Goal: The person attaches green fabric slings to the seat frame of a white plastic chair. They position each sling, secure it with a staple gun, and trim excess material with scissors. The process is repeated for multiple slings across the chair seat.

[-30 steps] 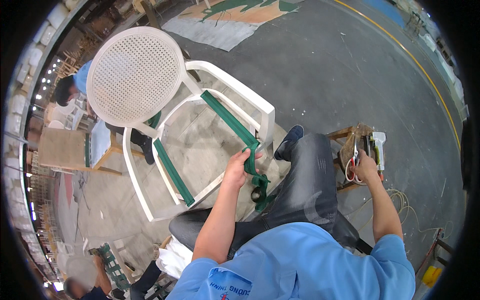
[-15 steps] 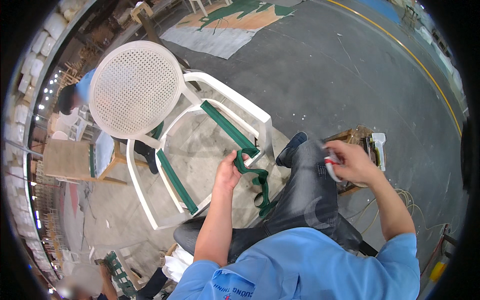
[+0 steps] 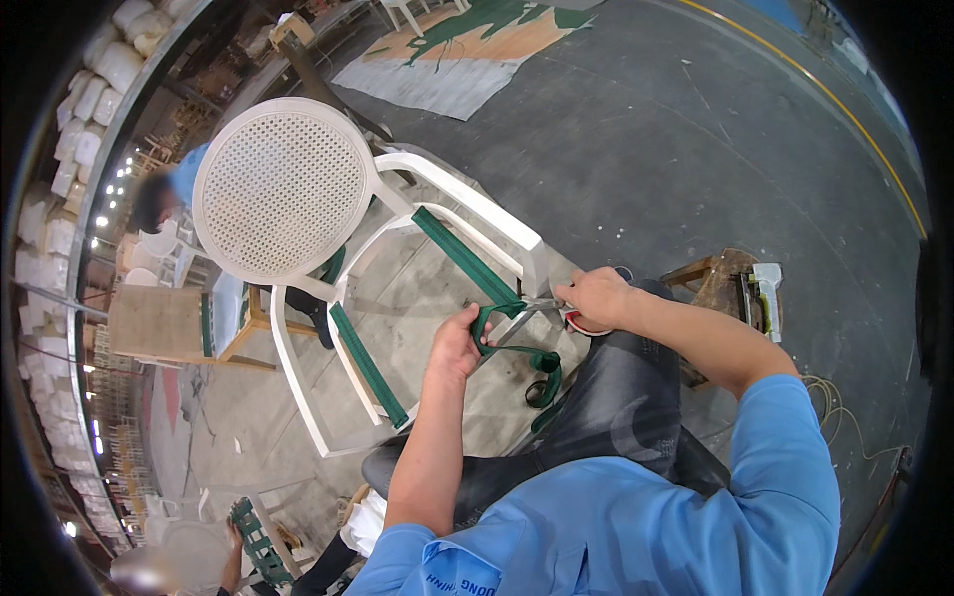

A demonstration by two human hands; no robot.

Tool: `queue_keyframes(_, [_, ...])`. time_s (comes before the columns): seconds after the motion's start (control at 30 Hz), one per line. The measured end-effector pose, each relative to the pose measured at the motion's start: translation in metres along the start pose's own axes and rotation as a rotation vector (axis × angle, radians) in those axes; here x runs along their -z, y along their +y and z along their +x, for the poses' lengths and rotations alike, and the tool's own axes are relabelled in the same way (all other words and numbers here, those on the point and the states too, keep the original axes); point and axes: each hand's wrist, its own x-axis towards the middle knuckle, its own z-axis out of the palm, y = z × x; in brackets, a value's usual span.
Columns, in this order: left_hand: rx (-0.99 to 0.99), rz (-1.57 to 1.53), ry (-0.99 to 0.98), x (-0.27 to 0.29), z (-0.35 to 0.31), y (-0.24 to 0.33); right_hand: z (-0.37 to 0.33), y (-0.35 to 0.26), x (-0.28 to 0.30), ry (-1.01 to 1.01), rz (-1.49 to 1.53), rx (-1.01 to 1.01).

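A white chair frame (image 3: 512,230) with a round cane back (image 3: 283,189) stands before me, its seat open. Green webbing lies along both side rails, as a right strip (image 3: 462,253) and a left strip (image 3: 368,364). My left hand (image 3: 455,344) pinches the loose tail of green webbing (image 3: 544,363) near the front end of the right rail; the tail hangs down in curls beside my leg. My right hand (image 3: 602,298) grips scissors (image 3: 542,305) with red on the handles. Their blades are at the webbing by that rail's end; whether they touch it I cannot tell.
On the right, a wooden stool (image 3: 717,298) carries a staple gun (image 3: 765,298), with a pale hose (image 3: 845,417) on the floor behind. Another chair (image 3: 164,320) and a co-worker in blue (image 3: 187,177) are at left. A co-worker's hand (image 3: 234,546) touches green webbing at lower left.
My right hand has swung left with the scissors, from beside my knee to the webbing at the rail's end. My left hand keeps its hold on the webbing. The view has shifted slightly.
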Motion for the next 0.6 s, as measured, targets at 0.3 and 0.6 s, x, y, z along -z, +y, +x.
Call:
queue_keyframes(0.3, [-0.038, 0.212, -0.034, -0.013, -0.017, 0.011, 0.026, 0.001, -0.008, -0.033, -0.038, 0.08])
queue_keyframes(0.6, [-0.058, 0.235, -0.016, -0.016, -0.02, 0.013, 0.03, 0.015, -0.011, -0.043, 0.021, 0.16])
